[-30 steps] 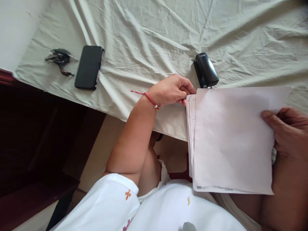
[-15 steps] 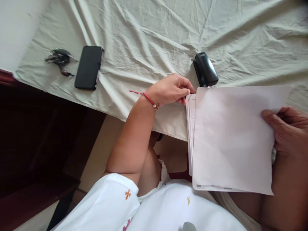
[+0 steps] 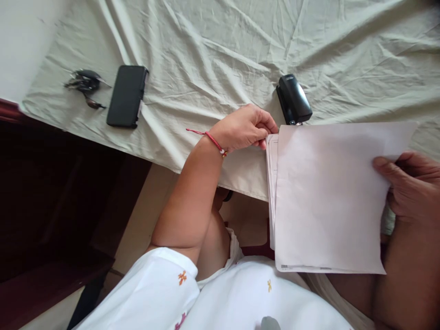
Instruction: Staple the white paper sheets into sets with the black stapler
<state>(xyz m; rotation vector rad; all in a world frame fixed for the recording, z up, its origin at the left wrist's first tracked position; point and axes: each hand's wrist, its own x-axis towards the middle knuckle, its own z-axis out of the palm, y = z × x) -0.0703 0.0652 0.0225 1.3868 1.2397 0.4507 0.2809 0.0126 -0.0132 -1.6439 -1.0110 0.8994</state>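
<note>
A stack of paper sheets point(image 3: 271, 192) overhangs the front of the cloth-covered table, its left edges slightly fanned. On top lies a blank white sheet point(image 3: 330, 197), with bits of print showing beneath its lower edge. My left hand point(image 3: 249, 128), with a red string bracelet at the wrist, is closed at the stack's upper left corner. My right hand point(image 3: 412, 181) grips the right side of the top sheet, thumb on its face and fingers behind. Just beyond the paper's top edge stands a small black stapler or hole punch point(image 3: 294, 98), untouched; I cannot tell which.
A wrinkled pale green cloth point(image 3: 206, 59) covers the table. To the left lie a black phone point(image 3: 126, 96) and a bunch of keys point(image 3: 85, 85). Dark wooden furniture point(image 3: 51, 206) stands below the table's left edge. My lap is under the papers.
The top sheet's lower right corner has shifted slightly left and up. My right hand has moved a little left; my left hand keeps nearly the same place.
</note>
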